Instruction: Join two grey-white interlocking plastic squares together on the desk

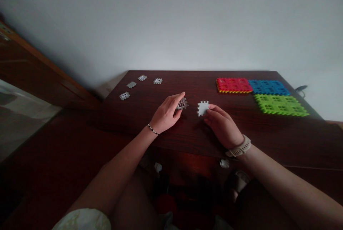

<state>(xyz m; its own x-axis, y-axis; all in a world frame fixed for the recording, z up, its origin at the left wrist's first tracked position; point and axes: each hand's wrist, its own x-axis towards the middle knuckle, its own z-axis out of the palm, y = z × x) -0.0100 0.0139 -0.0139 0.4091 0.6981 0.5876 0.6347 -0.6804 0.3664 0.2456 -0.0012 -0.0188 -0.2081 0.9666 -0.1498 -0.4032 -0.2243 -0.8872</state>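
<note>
In head view: holding a grey square lattice-window plastic tile [183, 104] in the half-curled left hand [166, 113], near-left of the red rectangular notched plastic panel [234, 84]; pinching a plain pale-grey square notched plastic tile [203, 108] between thumb and fingers of the right hand [222, 124], closer to that panel.

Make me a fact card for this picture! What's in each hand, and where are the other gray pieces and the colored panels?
left hand: gray window piece between thumb and fingers
right hand: solid gray toothed piece
other gray pieces: four, far left of table
colored panels: red, blue, green, table's right side
</note>
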